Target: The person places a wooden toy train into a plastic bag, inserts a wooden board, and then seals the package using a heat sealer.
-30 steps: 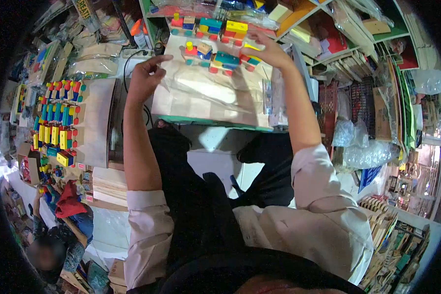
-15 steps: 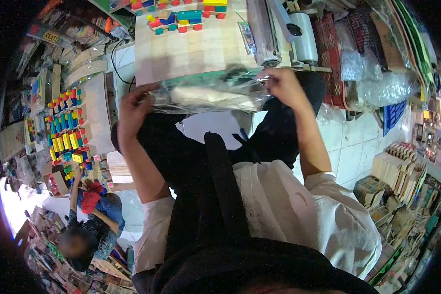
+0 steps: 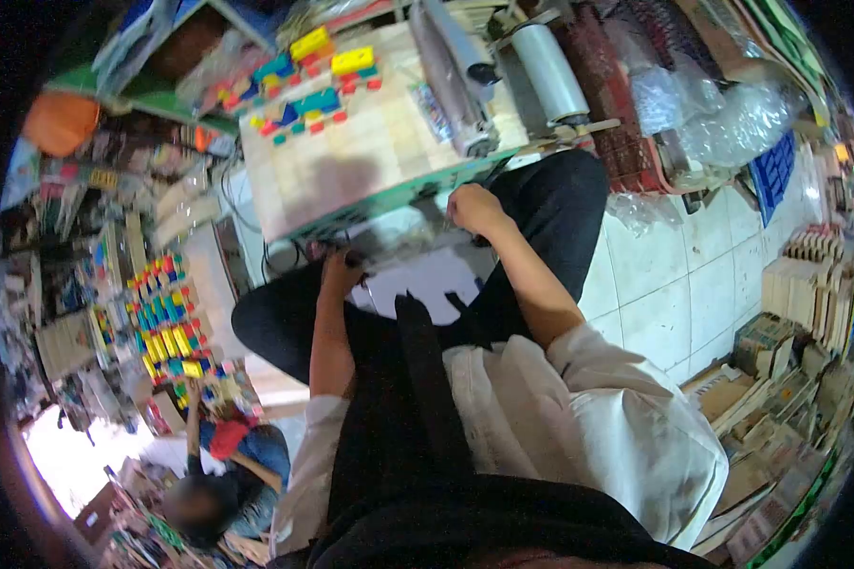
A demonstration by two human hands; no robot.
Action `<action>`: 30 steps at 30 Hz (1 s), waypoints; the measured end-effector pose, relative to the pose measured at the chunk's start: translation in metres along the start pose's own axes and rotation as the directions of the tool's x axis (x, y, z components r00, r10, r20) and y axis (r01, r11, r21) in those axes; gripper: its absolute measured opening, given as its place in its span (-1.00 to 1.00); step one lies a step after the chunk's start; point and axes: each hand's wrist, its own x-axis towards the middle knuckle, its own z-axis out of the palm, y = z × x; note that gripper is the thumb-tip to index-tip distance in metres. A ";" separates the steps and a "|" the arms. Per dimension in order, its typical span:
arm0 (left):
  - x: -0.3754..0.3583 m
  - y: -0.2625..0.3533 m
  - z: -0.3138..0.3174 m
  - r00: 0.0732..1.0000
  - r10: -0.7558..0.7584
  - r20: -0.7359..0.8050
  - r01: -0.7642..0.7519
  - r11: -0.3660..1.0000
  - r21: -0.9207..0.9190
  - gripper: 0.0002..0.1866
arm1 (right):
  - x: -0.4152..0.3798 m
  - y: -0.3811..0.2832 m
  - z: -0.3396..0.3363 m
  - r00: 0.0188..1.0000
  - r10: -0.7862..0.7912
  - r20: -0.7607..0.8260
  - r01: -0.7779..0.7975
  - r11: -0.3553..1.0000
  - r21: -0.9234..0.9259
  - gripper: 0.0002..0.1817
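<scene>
Toy trains (image 3: 315, 100) on pale tabletop (image 3: 285, 180)

Free near side of tabletop (image 3: 394, 156), toy trains (image 3: 317, 100) blocking far left, long grey device (image 3: 454, 85) barring the right

Toy train (image 3: 318, 101) smooth; tabletop (image 3: 399, 133) wood; film roll (image 3: 548, 74) glossy plastic (floor tiles (image 3: 653, 296) shiny).

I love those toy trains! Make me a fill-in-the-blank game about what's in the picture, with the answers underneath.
1. The big block at the right end of each toy train is ____.
2. Of the left hand and the right hand, the ____ one is nearer the plastic roll.
3. The cloth by the co-worker is ____.
4. The floor tiles are ____.

Missing words: yellow; right; red; white.
</scene>
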 end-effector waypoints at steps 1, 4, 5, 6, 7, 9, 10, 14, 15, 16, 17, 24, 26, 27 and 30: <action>0.004 0.016 -0.013 0.996 -0.088 0.028 0.090 0.993 -0.082 -0.48 | -0.017 -0.014 -0.046 1.000 0.015 0.024 -0.016 1.000 0.022 -0.82; 0.005 0.010 -0.012 0.997 -0.064 0.048 0.070 0.990 -0.125 -0.50 | -0.049 0.005 -0.140 0.990 0.106 -0.089 -0.090 0.983 0.161 -0.82; 0.003 0.009 -0.012 0.998 -0.035 0.056 0.041 0.993 -0.113 -0.50 | -0.047 0.029 -0.158 0.981 0.108 -0.162 -0.072 0.973 0.218 -0.81; 0.002 0.009 -0.012 0.998 -0.020 0.053 0.028 0.988 -0.151 -0.52 | -0.042 0.052 -0.176 0.970 0.058 -0.236 0.003 0.968 0.251 -0.77; 0.003 0.011 -0.011 0.999 -0.013 0.050 0.023 0.981 -0.191 -0.54 | -0.033 0.073 -0.190 0.952 0.005 -0.306 0.083 0.958 0.274 -0.72; 0.009 0.022 -0.017 0.990 -0.082 0.113 0.103 0.975 -0.196 -0.55 | 0.005 0.108 -0.184 0.948 -0.041 -0.317 0.085 0.988 0.125 -0.61; 0.010 0.027 -0.021 0.972 -0.163 0.172 0.196 0.960 -0.201 -0.57 | 0.018 0.116 -0.176 0.947 -0.097 -0.308 0.092 0.995 -0.032 -0.49; 0.035 0.028 -0.014 0.999 -0.037 0.024 0.041 0.971 -0.234 -0.58 | 0.055 0.072 -0.171 0.985 -0.115 -0.131 0.127 0.988 0.091 -0.22; 0.042 0.043 -0.018 1.000 -0.029 -0.005 0.026 0.957 -0.287 -0.59 | 0.060 0.066 -0.168 0.984 -0.120 -0.132 0.134 0.986 0.099 -0.22; 0.050 0.063 -0.022 0.999 -0.023 -0.038 0.009 0.939 -0.343 -0.61 | 0.065 0.061 -0.167 0.984 -0.094 -0.151 0.109 0.989 0.097 -0.18; 0.057 0.076 -0.023 0.999 -0.027 -0.044 0.010 0.941 -0.340 -0.61 | 0.068 0.059 -0.166 0.983 -0.067 -0.168 0.084 0.992 0.094 -0.14; 0.094 0.184 -0.046 0.982 0.125 -0.140 -0.171 0.900 -0.401 -0.65 | 0.091 0.052 -0.150 0.905 -0.251 -0.344 0.211 0.966 -0.149 -0.62; 0.101 0.198 -0.049 0.983 0.101 -0.150 -0.167 0.825 -0.539 -0.66 | 0.094 0.047 -0.146 0.889 -0.250 -0.383 0.190 0.964 -0.188 -0.70; 0.105 0.202 -0.051 0.976 0.145 -0.160 -0.207 0.836 -0.508 -0.67 | 0.097 0.047 -0.139 0.888 -0.220 -0.404 0.144 0.967 -0.210 -0.73; 0.117 0.206 -0.051 0.970 0.170 -0.175 -0.238 0.819 -0.522 -0.65 | 0.102 0.050 -0.121 0.774 -0.288 -0.564 0.188 0.955 -0.230 -0.74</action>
